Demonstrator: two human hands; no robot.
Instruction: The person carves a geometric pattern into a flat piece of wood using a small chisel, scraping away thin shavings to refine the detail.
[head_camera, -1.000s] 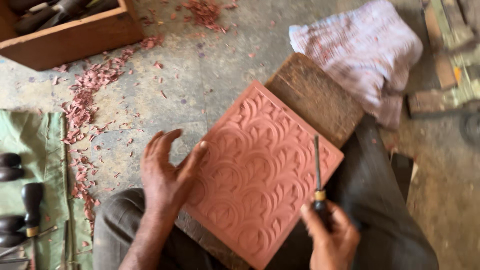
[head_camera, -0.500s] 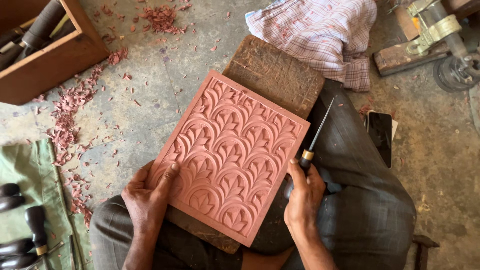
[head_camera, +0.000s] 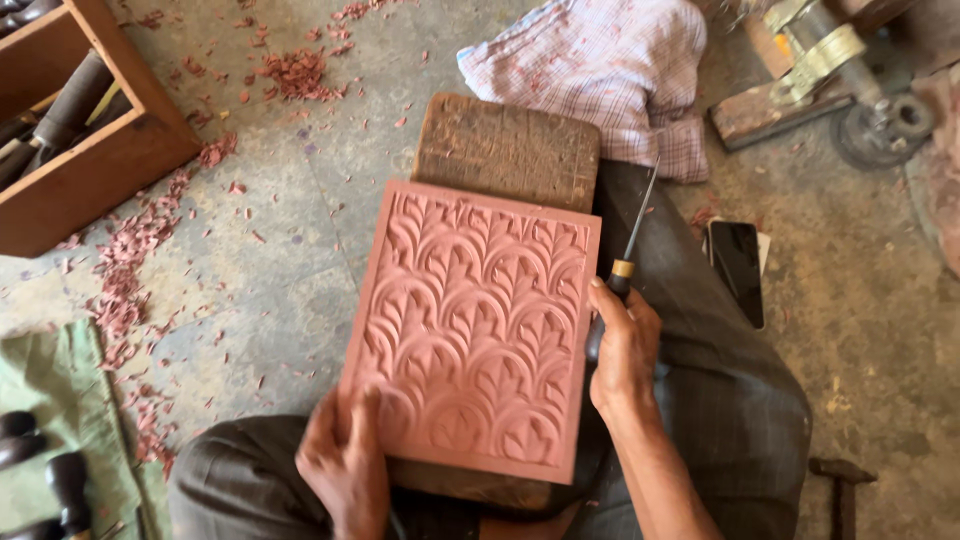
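A reddish carved slab (head_camera: 475, 325) with a leaf-and-arch relief lies on a worn wooden block (head_camera: 508, 148) across my lap. My left hand (head_camera: 345, 460) grips the slab's near left corner, fingers over its edge. My right hand (head_camera: 622, 350) rests against the slab's right edge and holds a chisel (head_camera: 632, 240) with a dark handle, brass ferrule and thin steel blade pointing away from me.
A checked cloth (head_camera: 610, 70) lies beyond the block. A phone (head_camera: 738, 272) lies on the floor at right. A wooden tool box (head_camera: 75, 130) stands at far left. Red shavings (head_camera: 130, 270) are scattered over the concrete; dark-handled tools lie on a green cloth (head_camera: 45, 430). A hammer (head_camera: 842, 485) lies at lower right.
The slab has turned from a diagonal tilt to nearly square with me. My left hand slid to its near left corner; my right hand with the chisel moved up along the right edge.
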